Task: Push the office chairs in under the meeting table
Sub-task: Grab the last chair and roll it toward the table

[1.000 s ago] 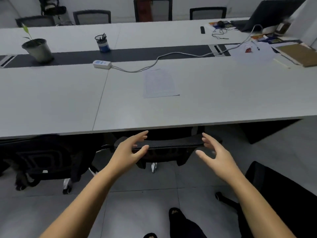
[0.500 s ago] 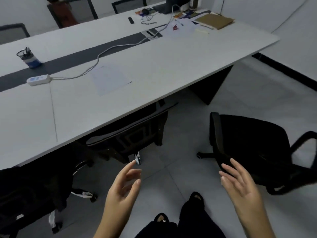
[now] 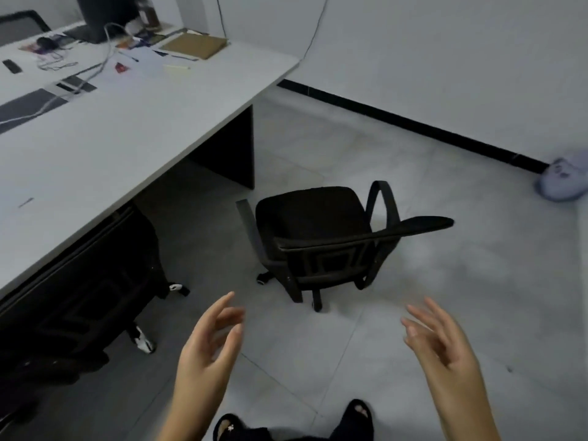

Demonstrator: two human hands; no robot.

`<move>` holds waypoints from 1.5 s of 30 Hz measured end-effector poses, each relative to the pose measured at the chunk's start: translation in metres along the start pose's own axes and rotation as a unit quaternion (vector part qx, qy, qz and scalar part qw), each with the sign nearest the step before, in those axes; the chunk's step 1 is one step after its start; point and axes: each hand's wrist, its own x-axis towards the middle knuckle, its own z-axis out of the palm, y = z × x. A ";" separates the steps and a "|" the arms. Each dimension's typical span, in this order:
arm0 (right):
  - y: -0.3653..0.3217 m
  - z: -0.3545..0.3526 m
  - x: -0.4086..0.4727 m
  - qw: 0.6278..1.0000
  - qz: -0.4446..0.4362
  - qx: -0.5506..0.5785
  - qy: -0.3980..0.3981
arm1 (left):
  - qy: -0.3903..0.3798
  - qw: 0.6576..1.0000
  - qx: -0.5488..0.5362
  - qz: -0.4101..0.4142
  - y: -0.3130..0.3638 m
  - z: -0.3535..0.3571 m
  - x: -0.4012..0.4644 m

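A black office chair (image 3: 321,232) with armrests stands free on the grey floor, out from the long white meeting table (image 3: 105,135), its backrest turned toward me. A second black chair (image 3: 82,281) is tucked under the table's near edge at left. My left hand (image 3: 208,351) hovers below and left of the free chair, fingers apart and holding nothing. My right hand (image 3: 445,348) floats below and right of that chair, also spread and empty. Neither hand touches a chair.
The table's dark end panel (image 3: 232,151) stands behind the free chair. A monitor, cables, papers and a brown folder (image 3: 194,46) lie at the table's far end. A pale slipper-like object (image 3: 561,179) lies by the wall's black skirting at right. My feet show at the bottom.
My view has swung right from the tucked chair to the free chair. Both hands left the first chair's backrest and now hang open in front of me.
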 end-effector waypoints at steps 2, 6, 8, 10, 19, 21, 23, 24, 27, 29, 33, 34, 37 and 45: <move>0.002 -0.038 0.017 1.000 -0.009 0.004 0.019 | -0.015 1.000 -0.005 0.006 0.011 0.045 0.001; 0.007 -0.103 0.052 0.999 -0.016 0.005 0.038 | -0.043 0.999 0.004 0.018 0.030 0.116 0.004; 0.010 -0.122 0.067 0.999 -0.019 0.009 0.042 | -0.046 0.999 0.009 0.027 0.038 0.139 0.007; 0.013 -0.131 0.083 0.999 -0.019 0.013 0.043 | -0.037 0.999 0.018 0.034 0.045 0.154 0.014; 0.017 -0.113 0.178 0.998 -0.008 -0.040 -0.057 | -0.060 0.988 0.132 0.045 0.040 0.191 0.091; 0.018 -0.103 0.201 0.991 -0.013 -0.098 -0.091 | -0.079 0.976 0.193 0.055 0.037 0.196 0.113; 0.021 -0.092 0.223 0.973 -0.035 -0.189 -0.130 | -0.129 0.957 0.258 0.040 0.033 0.197 0.134; 0.023 -0.086 0.235 0.958 -0.046 -0.238 -0.156 | -0.166 0.943 0.286 0.020 0.030 0.196 0.144; 0.044 -0.073 0.270 0.878 -0.079 -0.404 -0.246 | -0.266 0.874 0.407 -0.022 0.015 0.193 0.167; 0.064 -0.069 0.289 0.816 -0.098 -0.490 -0.291 | -0.282 0.826 0.487 -0.014 0.005 0.193 0.177; 0.092 -0.062 0.322 0.778 -0.178 -0.524 -0.296 | -0.242 0.814 0.528 -0.022 -0.010 0.200 0.197; 0.097 -0.061 0.331 0.774 -0.185 -0.525 -0.302 | -0.237 0.810 0.536 -0.025 -0.012 0.202 0.202; 0.105 -0.059 0.354 0.746 -0.210 -0.532 -0.342 | -0.226 0.798 0.556 -0.050 -0.017 0.208 0.209; 0.104 -0.062 0.438 0.706 -0.266 -0.508 -0.417 | -0.177 0.803 0.550 -0.147 -0.012 0.260 0.215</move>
